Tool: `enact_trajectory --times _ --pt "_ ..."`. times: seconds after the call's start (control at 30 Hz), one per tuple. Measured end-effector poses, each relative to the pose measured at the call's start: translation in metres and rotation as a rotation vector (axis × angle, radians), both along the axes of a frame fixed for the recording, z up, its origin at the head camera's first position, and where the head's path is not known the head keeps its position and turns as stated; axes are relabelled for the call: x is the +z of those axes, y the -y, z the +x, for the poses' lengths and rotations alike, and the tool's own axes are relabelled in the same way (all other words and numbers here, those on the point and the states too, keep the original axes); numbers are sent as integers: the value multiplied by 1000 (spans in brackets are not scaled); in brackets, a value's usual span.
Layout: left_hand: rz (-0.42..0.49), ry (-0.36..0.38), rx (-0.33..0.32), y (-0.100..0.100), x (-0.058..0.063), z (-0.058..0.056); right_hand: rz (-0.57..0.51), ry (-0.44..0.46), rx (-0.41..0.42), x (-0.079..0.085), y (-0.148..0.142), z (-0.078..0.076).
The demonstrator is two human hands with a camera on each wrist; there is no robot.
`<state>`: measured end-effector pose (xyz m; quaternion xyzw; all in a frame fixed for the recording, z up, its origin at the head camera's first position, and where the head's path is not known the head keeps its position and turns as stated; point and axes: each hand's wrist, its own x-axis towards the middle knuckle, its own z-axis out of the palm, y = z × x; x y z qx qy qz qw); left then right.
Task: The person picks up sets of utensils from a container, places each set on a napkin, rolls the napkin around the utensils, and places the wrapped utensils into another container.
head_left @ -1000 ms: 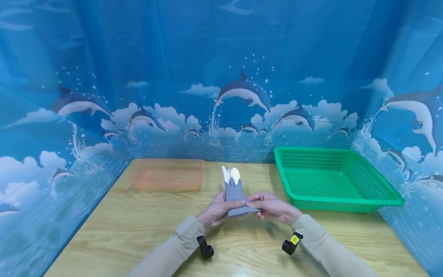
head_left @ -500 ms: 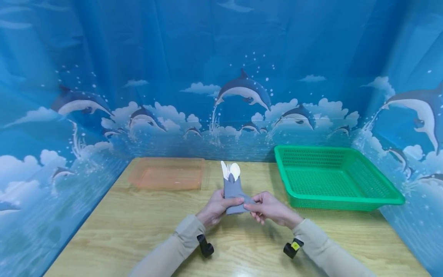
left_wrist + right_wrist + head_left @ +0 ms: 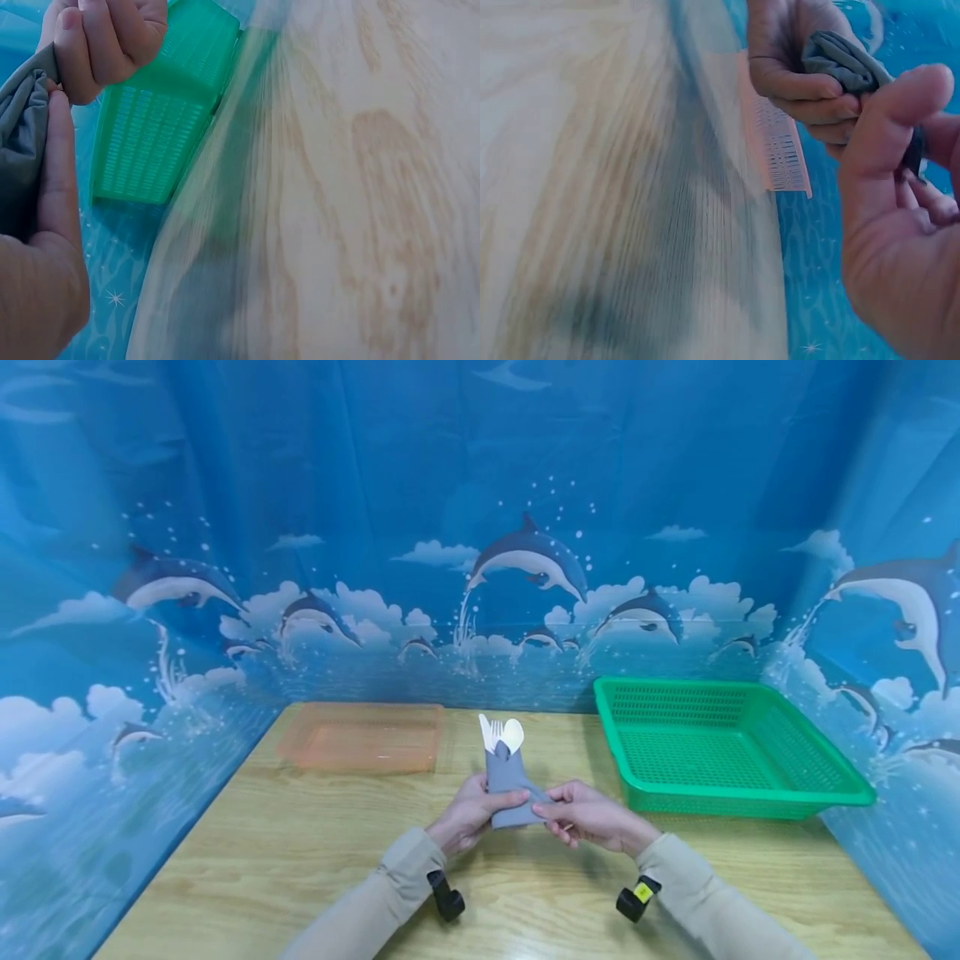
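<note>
A grey cloth napkin (image 3: 507, 774) is wrapped round a white knife (image 3: 484, 731), fork (image 3: 496, 732) and spoon (image 3: 513, 736), whose upper ends stick out of its top. My left hand (image 3: 468, 814) grips the bundle from the left, thumb across the front. On the right, my right hand (image 3: 596, 817) pinches a loose flap of the napkin between thumb and fingers. From the right wrist view, the folded lower end of the napkin (image 3: 844, 64) shows inside the left hand's grasp. The bundle is held up above the wooden table, and the cutlery's lower parts are hidden in the cloth.
A green perforated basket (image 3: 738, 795) stands at the back right of the wooden table (image 3: 300, 852). At the back left is a translucent orange tray (image 3: 360, 764). A blue dolphin-print curtain (image 3: 480, 460) encloses the back and sides.
My right hand has drawn the napkin's flap up and round, with its thumb now on the front of the cloth. The bundle rose a little, then lowered slightly. My left hand keeps its grip.
</note>
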<state>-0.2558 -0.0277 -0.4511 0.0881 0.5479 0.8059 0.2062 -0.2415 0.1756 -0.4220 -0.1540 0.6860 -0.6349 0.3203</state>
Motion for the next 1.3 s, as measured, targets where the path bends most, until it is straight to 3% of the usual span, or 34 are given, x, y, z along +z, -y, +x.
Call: enact_trajectory --times 0.37,0.63,0.97,1.1,1.3 --pt "13 -21 89 -2 3 -3 59 -134 -262 -3 13 12" --pt "43 8 128 -7 6 -3 33 -178 -428 -12 28 18" --pt "-26 66 207 -9 10 -2 -28 -152 -560 -19 46 20" --pt "-92 60 246 -10 12 -1 -70 -153 -564 -21 54 22" --pt "-165 86 358 -15 12 0 -80 -150 -576 -23 59 22"
